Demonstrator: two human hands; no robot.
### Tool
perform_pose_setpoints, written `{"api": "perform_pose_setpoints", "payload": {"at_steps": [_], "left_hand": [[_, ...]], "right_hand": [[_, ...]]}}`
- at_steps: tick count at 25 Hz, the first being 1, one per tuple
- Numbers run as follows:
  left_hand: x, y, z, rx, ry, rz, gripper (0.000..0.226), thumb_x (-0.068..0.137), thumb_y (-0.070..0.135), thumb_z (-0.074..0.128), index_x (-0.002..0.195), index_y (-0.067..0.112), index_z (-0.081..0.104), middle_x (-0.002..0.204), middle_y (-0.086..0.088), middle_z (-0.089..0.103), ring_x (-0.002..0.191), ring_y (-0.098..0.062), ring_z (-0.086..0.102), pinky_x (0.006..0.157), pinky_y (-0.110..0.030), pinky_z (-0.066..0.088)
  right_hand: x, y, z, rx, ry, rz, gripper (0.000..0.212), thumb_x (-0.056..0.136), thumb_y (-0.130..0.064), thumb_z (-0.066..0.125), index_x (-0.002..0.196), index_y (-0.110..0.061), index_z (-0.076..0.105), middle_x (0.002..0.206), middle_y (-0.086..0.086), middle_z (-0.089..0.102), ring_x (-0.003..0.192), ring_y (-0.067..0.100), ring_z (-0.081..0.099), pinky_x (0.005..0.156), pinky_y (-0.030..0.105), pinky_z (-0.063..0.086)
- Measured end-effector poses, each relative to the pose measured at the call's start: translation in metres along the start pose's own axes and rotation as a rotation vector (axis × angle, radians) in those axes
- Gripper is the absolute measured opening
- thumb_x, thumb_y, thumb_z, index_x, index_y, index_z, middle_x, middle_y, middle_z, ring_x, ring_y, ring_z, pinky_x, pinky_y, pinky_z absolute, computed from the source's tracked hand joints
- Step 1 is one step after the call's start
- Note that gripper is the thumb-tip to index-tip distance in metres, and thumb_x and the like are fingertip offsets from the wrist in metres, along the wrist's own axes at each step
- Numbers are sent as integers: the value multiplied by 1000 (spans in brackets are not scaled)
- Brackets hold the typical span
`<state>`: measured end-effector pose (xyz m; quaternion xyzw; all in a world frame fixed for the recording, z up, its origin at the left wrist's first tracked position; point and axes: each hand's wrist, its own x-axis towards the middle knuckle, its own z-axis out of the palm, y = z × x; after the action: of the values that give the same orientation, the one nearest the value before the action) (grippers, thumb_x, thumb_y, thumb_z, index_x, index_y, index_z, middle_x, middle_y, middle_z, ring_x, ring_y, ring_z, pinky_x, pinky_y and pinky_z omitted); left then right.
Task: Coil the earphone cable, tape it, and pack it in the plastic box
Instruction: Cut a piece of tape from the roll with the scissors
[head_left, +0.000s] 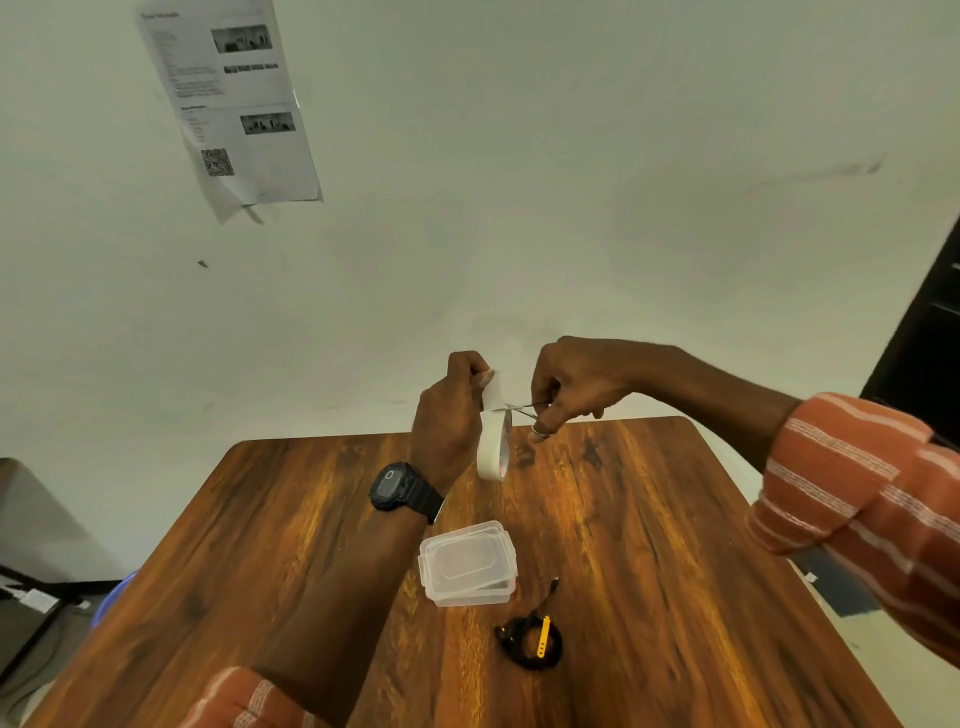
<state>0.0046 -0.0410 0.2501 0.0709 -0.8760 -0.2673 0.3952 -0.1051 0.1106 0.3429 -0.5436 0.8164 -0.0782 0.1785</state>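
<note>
Above the far half of the wooden surface (649, 545) your hands work together. Your left hand (452, 415) pinches the pulled-out end of the white tape roll (492, 447), which hangs below it. Your right hand (571, 387) grips small scissors (522, 409), the blades across the strip. The coiled earphone cable (530, 639) lies well below the roll, toward you, just beside the closed plastic box (467, 564). I judge the right hand is a little nearer to it.

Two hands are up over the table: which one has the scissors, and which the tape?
The right hand works the scissors, blades at the pulled strip. The left hand, the one with the wristwatch, holds up the white tape roll.
</note>
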Motion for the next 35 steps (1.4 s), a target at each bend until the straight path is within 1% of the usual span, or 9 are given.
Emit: {"api": "perform_pose_setpoints", "payload": {"at_steps": [5, 10, 12, 14, 17, 20, 26, 31, 35], "left_hand": [[-1, 2, -3, -77, 23, -34, 7, 101, 17, 42, 99, 23, 40, 86, -4, 61, 71, -22, 61, 64, -44, 57], [12, 14, 5, -441, 178, -406, 21, 91, 16, 45, 73, 27, 45, 65, 4, 53, 72, -42, 56, 66, -40, 48], [5, 14, 8, -380, 219, -306, 19, 97, 5, 45, 85, 20, 46, 71, 2, 59, 73, -35, 65, 62, -28, 52], [-3, 7, 15, -336, 252, -172, 5, 102, 14, 42, 99, 18, 40, 82, -4, 66, 72, -23, 69, 62, -35, 59], [-2, 2, 23, -290, 351, -216, 4, 103, 29, 37, 99, 27, 37, 84, -8, 65, 70, -23, 67, 59, -49, 56], [-1, 8, 25, -269, 436, -269, 6, 103, 21, 40, 98, 18, 40, 78, -3, 60, 65, -17, 61, 54, -42, 51], [-2, 18, 40, -480, 552, -694, 10, 103, 12, 39, 101, 6, 47, 84, 1, 56, 66, -15, 58, 47, -8, 41], [-7, 0, 63, -770, 570, -1006, 32, 103, 18, 38, 107, -9, 55, 96, -21, 69, 57, -15, 72, 45, -23, 54], [-19, -1, 64, -576, 534, -917, 14, 102, 20, 44, 101, 9, 52, 90, -4, 65, 75, -21, 70, 55, -25, 54]], "right_hand": [[8, 3, -3, 28, 24, -61, 22, 83, -28, 76, 85, -6, 76, 70, 9, 71, 61, 28, 69, 49, 23, 53], [6, 9, 11, 237, 25, -106, 19, 86, -20, 74, 98, -5, 76, 74, 4, 73, 64, 20, 70, 57, 26, 57], [5, 8, 26, 362, 44, -81, 27, 87, -28, 73, 99, -5, 75, 79, 3, 72, 71, 18, 69, 60, 28, 58], [3, 9, 41, 494, 95, -56, 32, 87, -31, 72, 102, -3, 73, 88, 8, 73, 79, 23, 70, 63, 31, 60], [4, 10, 62, 644, 201, -28, 33, 86, -31, 73, 105, -5, 72, 98, 11, 74, 87, 26, 73, 70, 39, 61], [5, 5, 80, 925, 288, 22, 29, 81, -18, 79, 105, -3, 72, 100, 19, 74, 86, 30, 75, 69, 39, 62], [7, -11, 113, 1301, 562, 82, 14, 81, -4, 77, 94, -8, 72, 88, 10, 75, 77, 23, 75, 64, 36, 64], [17, -14, 139, 1361, 647, 162, 18, 86, -6, 72, 104, -5, 71, 101, 12, 75, 85, 23, 75, 70, 36, 63], [12, -11, 151, 1374, 616, 186, 22, 88, -7, 70, 109, -4, 70, 102, 14, 75, 85, 27, 74, 66, 35, 63]]}}
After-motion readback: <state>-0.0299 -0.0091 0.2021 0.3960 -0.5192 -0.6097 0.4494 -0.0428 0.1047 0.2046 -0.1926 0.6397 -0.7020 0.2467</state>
